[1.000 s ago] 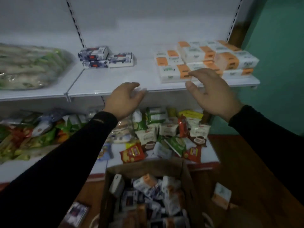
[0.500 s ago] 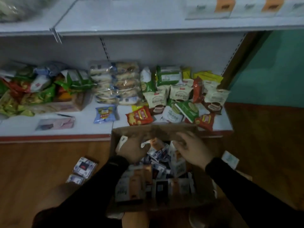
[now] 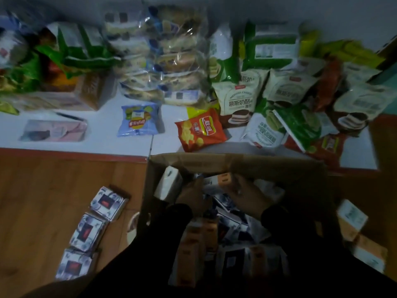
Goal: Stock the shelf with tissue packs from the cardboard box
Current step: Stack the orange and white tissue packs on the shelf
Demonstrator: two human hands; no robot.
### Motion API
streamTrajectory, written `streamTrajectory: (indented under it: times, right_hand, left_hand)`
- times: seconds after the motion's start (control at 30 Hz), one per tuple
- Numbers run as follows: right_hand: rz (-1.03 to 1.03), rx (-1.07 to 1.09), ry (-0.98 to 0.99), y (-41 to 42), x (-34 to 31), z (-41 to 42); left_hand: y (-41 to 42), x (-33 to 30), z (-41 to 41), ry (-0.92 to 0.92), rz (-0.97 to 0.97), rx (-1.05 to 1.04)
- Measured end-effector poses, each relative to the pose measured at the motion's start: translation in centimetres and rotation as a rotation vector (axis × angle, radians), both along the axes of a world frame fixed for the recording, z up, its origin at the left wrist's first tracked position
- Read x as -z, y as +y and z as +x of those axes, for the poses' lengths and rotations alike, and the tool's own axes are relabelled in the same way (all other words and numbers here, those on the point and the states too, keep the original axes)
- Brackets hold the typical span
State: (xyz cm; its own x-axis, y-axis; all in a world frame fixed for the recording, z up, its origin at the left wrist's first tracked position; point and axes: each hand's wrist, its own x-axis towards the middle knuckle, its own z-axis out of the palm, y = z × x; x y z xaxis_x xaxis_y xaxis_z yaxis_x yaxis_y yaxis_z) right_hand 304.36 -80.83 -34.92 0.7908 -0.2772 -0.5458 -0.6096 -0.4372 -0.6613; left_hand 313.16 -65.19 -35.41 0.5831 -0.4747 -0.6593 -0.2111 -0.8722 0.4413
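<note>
**Both hands down in the cardboard box among the tissue packs**

The person is leaning over the cardboard box (image 3: 214, 162), which is sitting on the wooden floor (image 3: 53, 190) against the front edge of the bottom shelf (image 3: 103, 145). Both hands are reaching inside it, near the box's far wall. The left hand (image 3: 191, 195) is lying just beside a white tissue pack (image 3: 168, 183) propped in the far left corner of the box. The right hand (image 3: 247, 194) is resting on packs towards the middle, with an orange-labelled pack (image 3: 223, 179) just beyond its fingers. The picture is dark and blurred, so I cannot tell whether either hand is gripping anything. More tissue packs are filling the box beneath and nearer than the hands. Three dark-printed packs (image 3: 88, 233) are lying in a row on the floor left of the box. Snack bags (image 3: 200, 130) are crowding the shelf behind.
</note>
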Motion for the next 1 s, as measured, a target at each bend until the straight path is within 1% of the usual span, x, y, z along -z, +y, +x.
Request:
streamTrajectory:
  times: [0.07, 0.13, 0.23, 0.27, 0.33, 0.43, 0.53, 0.63, 0.7, 0.77, 0.87, 1.0]
  right_hand:
    - [0.024, 0.037, -0.021, 0.1, 0.8, -0.2]
    - [0.002, 0.04, -0.037, 0.2, 0.3, -0.8]
    - [-0.026, 0.065, -0.072, -0.1, -1.8, -2.3]
    - [-0.011, 0.087, -0.095, -0.4, -2.7, -2.8]
    - [0.0, 0.126, -0.129, -0.7, -5.5, -3.7]
    - [0.047, 0.157, -0.222, -1.5, -11.1, -5.1]
    - [0.05, 0.22, -0.379, -2.7, -17.8, -6.4]
    - [-0.047, 0.265, -0.562, -3.3, -25.6, -7.3]
    - [-0.233, 0.229, -0.684, -3.6, -30.2, -8.0]
    - [-0.423, 0.156, -0.719, -3.6, -33.8, -8.7]
    - [-0.564, 0.1, -0.742, -4.0, -38.5, -9.5]
    - [-0.662, 0.114, -0.774, -4.9, -43.2, -9.8]
  left_hand:
    - [-0.6, 0.4, -0.3, 0.028, -0.03, -0.035]
    - [-0.8, -0.2, -0.9, 0.047, -0.036, -0.075]
    - [-0.7, -3.0, -1.6, 0.016, -0.073, -0.097]
    - [-0.6, -4.3, -1.9, -0.016, -0.093, -0.062]
    - [-0.2, -7.5, -2.2, -0.068, -0.15, 0.001]
    - [0.2, -12.9, -2.4, -0.048, -0.284, -0.054]
    - [-0.2, -19.8, -2.8, 0.019, -0.451, -0.121]
    - [-1.7, -27.0, -3.2, 0.063, -0.683, -0.28]
    - [-3.0, -31.6, -3.6, 0.095, -0.832, -0.335]
    - [-4.3, -35.9, -4.2, 0.122, -0.961, -0.321]
    - [-5.9, -41.2, -4.9, 0.117, -1.072, -0.277]
    - [-7.4, -45.5, -4.7, 0.059, -1.102, -0.215]
